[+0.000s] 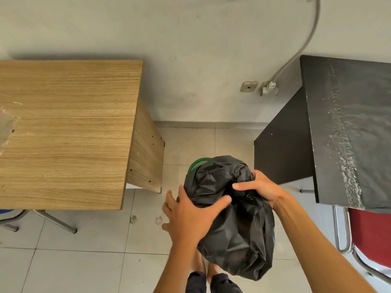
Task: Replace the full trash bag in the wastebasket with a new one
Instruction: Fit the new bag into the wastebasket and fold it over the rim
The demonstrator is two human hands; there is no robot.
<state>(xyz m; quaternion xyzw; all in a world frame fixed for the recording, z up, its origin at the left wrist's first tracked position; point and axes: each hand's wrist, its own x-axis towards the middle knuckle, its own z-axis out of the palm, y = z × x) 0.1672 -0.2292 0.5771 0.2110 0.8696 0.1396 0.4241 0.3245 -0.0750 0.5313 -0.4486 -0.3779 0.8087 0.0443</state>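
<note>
A bulging black trash bag (234, 225) fills the middle of the view, above the floor between two desks. Behind its far upper edge shows a sliver of the green mesh wastebasket (197, 162); the rest of the basket is hidden by the bag. My left hand (190, 214) lies flat against the bag's left side, fingers spread, thumb across the plastic. My right hand (261, 188) grips the gathered plastic on the bag's upper right.
A light wooden desk (67, 132) stands to the left, a black desk (349, 132) to the right, with a red chair (372, 235) below it. A wall socket with a plugged grey cable (269, 88) sits on the far wall. Tiled floor (84, 261) lies below.
</note>
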